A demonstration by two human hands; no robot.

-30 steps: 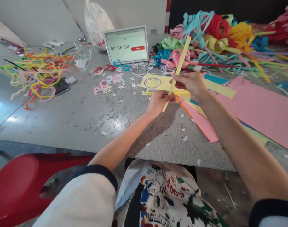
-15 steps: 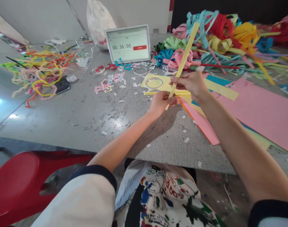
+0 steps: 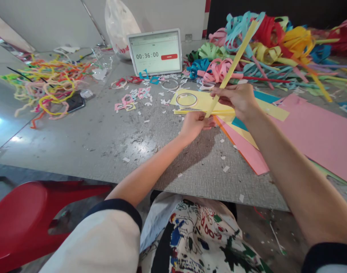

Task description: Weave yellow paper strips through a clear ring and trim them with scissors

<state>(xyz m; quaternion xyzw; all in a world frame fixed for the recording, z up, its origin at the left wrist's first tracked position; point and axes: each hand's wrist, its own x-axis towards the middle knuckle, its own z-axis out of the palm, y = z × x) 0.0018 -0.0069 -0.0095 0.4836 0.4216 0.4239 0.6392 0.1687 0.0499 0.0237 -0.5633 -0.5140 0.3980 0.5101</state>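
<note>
Over the table [image 3: 105, 151], left hand [image 3: 194, 125] and right hand [image 3: 236, 100] pinch a yellow paper strip [image 3: 233, 68].

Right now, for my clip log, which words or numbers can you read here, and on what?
"00:36:00" on the tablet screen.
Red on-screen button: label too small to read.
Red print on the plastic bag: too blurred to read.
Red letters on the printed garment: too distorted to read.
</note>
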